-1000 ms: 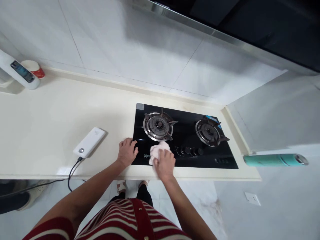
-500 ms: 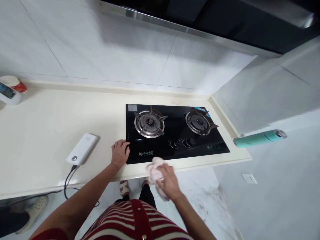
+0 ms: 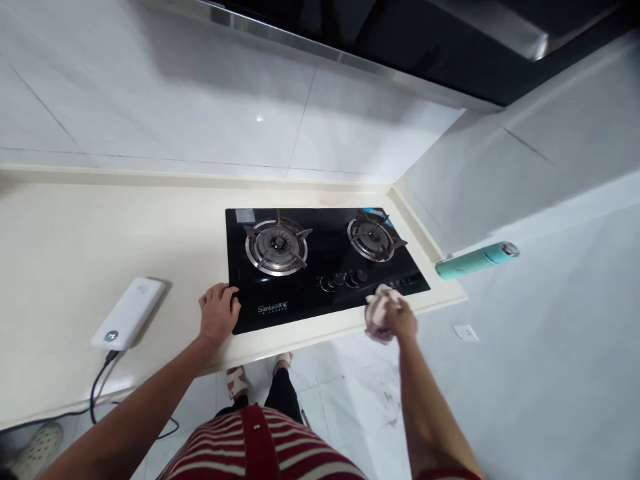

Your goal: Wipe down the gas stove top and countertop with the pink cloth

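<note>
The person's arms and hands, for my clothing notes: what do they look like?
The left hand and right hand are bare, with no gloves or watch showing. A red sleeve shows on the right arm; the left sleeve is out of view. The shirt is red with cream stripes.

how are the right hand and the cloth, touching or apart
Touching. The head view shows the right hand gripping the cloth, which bunches against the fingers with no gap between.

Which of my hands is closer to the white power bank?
Left. Your left hand is right of the power bank, at the stove; your right hand, holding a cloth, is much farther right.
</note>
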Available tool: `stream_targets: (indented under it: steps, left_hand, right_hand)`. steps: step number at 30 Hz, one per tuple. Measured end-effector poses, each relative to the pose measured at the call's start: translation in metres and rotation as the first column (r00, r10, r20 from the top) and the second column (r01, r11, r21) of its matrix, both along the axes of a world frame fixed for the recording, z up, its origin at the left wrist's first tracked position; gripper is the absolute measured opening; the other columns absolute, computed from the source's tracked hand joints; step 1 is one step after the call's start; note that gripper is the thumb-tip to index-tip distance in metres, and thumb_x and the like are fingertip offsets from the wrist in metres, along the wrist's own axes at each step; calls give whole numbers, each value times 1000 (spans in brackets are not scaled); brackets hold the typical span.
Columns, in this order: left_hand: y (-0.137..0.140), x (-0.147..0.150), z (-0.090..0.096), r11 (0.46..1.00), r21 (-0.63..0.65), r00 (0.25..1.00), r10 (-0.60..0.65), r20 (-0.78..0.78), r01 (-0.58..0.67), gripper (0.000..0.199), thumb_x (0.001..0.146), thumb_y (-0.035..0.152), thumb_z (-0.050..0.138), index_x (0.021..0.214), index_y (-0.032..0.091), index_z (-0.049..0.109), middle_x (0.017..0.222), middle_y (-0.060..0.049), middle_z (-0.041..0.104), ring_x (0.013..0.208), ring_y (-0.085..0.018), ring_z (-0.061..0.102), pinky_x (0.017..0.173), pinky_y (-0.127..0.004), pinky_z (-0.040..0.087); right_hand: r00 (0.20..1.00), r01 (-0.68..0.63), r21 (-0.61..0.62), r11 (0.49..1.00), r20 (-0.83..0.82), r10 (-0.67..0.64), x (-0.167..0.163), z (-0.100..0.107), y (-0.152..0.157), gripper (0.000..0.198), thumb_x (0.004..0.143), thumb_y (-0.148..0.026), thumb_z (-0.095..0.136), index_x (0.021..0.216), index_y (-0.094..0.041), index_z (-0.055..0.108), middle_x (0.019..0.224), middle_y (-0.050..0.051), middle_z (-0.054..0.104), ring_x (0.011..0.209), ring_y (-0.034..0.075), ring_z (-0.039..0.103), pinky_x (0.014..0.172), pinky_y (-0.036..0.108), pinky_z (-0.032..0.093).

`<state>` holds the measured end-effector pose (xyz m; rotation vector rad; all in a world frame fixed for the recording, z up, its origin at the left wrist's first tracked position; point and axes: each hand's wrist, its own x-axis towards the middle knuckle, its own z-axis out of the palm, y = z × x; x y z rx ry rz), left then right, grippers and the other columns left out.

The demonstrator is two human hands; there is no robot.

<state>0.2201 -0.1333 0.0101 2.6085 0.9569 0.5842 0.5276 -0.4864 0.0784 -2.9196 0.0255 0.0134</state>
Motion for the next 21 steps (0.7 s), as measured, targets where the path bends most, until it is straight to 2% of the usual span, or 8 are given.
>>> stream_targets:
  steps: [3, 5, 7, 10, 13, 15, 18, 21]
  left_hand:
    - [0, 1, 2, 1000, 3, 1000, -11, -17, 11, 28, 89, 24, 51, 111, 20, 67, 123, -14, 62, 116, -32, 52, 95, -48, 38]
    - [0, 2, 3, 1000, 10, 1000, -6, -24, 6, 28, 90, 26, 50, 112, 20, 67, 122, -14, 62, 115, -32, 52, 94, -49, 39]
    - [0, 3, 3, 1000, 23, 999, 5, -33, -4, 29, 91, 27, 50, 113, 20, 66, 122, -15, 62, 114, -33, 52, 94, -49, 38]
    - [0, 3, 3, 1000, 31, 999, 7, -53, -5, 30, 92, 30, 49, 115, 20, 65, 123, -15, 61, 114, -32, 52, 94, -48, 38]
    - [0, 1, 4, 1000, 17, 998, -10, -64, 11, 32, 94, 32, 46, 118, 20, 64, 126, -15, 60, 116, -32, 51, 96, -48, 38]
    - [1, -1, 5, 1000, 10, 998, -20, -65, 21, 34, 95, 34, 45, 119, 20, 64, 128, -14, 59, 118, -32, 50, 97, -48, 37]
    - [2, -2, 5, 1000, 6, 998, -15, -68, 16, 35, 96, 35, 43, 120, 21, 64, 130, -14, 58, 120, -32, 49, 98, -49, 37]
    - [4, -2, 4, 1000, 12, 997, -8, -73, 9, 35, 96, 35, 42, 120, 21, 64, 130, -14, 58, 120, -32, 49, 98, -49, 37]
  right_hand:
    - [998, -48, 5, 999, 38, 48, -53, -32, 44, 56, 87, -41, 49, 133, -11, 57, 116, 22, 57, 109, 36, 52, 90, 47, 43]
    - [970, -226, 56, 972, 99, 220, -102, -49, 69, 52, 87, -41, 51, 130, -13, 58, 116, 19, 54, 107, 33, 49, 91, 46, 43]
    - [866, -494, 116, 862, 150, 476, -154, -56, 93, 50, 87, -38, 52, 130, -14, 58, 116, 18, 52, 105, 32, 46, 91, 46, 42]
    - [662, -748, 141, 648, 107, 741, -217, -53, 130, 54, 81, -36, 62, 132, -18, 58, 126, 16, 48, 108, 32, 42, 93, 47, 40]
    - [458, -879, 167, 446, 41, 888, -251, -39, 161, 60, 79, -42, 68, 137, -28, 55, 140, 13, 42, 113, 32, 40, 96, 49, 36]
    - [382, -910, 178, 375, 7, 924, -258, -30, 170, 59, 81, -46, 67, 137, -31, 54, 144, 12, 40, 114, 32, 40, 97, 49, 35]
    - [364, -915, 178, 363, -29, 931, -253, -25, 164, 57, 82, -45, 66, 136, -34, 53, 148, 10, 39, 118, 32, 40, 97, 49, 34]
    - [470, -868, 159, 471, -47, 882, -233, -29, 142, 61, 79, -38, 69, 137, -34, 53, 150, 8, 39, 123, 33, 38, 98, 49, 33]
